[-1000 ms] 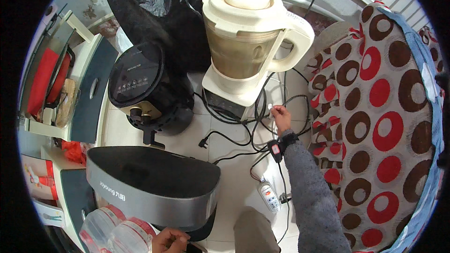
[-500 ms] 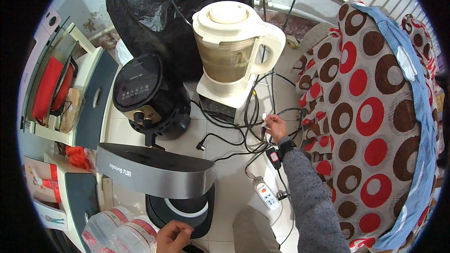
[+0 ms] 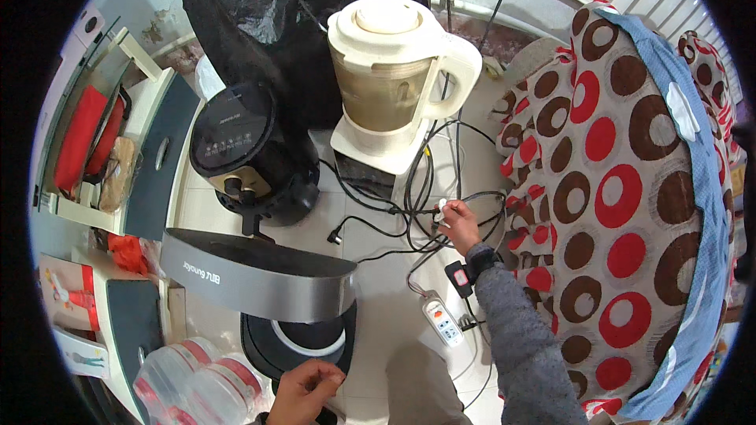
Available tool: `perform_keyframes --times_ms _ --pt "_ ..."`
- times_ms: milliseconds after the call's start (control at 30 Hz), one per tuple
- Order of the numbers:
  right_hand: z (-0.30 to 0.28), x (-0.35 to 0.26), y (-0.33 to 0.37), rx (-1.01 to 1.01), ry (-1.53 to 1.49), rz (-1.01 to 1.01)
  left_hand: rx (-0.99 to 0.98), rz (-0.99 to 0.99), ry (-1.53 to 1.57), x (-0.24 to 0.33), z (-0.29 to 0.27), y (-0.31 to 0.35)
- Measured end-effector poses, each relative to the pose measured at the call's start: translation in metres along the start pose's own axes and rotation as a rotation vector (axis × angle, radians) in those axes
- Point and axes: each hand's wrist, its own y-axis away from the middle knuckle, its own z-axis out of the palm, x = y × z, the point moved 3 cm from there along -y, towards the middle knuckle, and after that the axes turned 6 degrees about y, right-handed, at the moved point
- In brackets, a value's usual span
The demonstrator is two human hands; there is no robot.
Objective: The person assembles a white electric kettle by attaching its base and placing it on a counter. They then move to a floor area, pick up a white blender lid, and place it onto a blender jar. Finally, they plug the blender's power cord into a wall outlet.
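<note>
My right hand (image 3: 459, 226) reaches to the tangle of black cords (image 3: 421, 216) on the floor. Its thumb and fingers pinch a small white object (image 3: 441, 208), too small to name for certain. My left hand (image 3: 305, 392) is low in the view, fingers curled together with nothing visible in them. Just beyond it is the black base with a pale ring (image 3: 309, 346), below a curved grey appliance panel (image 3: 260, 275). A cream blender (image 3: 386, 83) with a lidded jug stands behind the cords. A white power strip (image 3: 442, 321) lies nearer to me, with a black plug beside it.
A black air fryer (image 3: 244, 157) stands left of the blender. Clear plastic containers (image 3: 201, 382) sit at the lower left, beside drawers (image 3: 161, 157). Fabric with red and brown circles (image 3: 598, 212) covers something large on the right. A loose black plug (image 3: 335, 236) lies on the tiles.
My left hand has moved up and slightly right, fingers still curled. My right hand has shifted slightly left and down, still pinching the small white object. The view has tilted a little.
</note>
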Motion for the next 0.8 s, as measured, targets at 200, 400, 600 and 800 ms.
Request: perform_keyframes --times_ms 200,400,600,800 --pt "0.007 0.019 0.038 -0.024 -0.058 -0.019 -0.169 -0.016 -0.139 -0.006 0.026 -0.013" --pt "0.022 0.024 0.052 -0.026 -0.053 -0.002 -0.165 0.092 -0.152 -0.016 0.057 -0.044" --pt "0.0 0.039 0.056 -0.076 0.004 0.016 -0.103 0.21 -0.001 -0.04 0.108 -0.148" --pt "0.023 0.042 0.074 -0.101 -0.147 0.094 0.059 0.119 0.12 -0.093 0.119 -0.253"
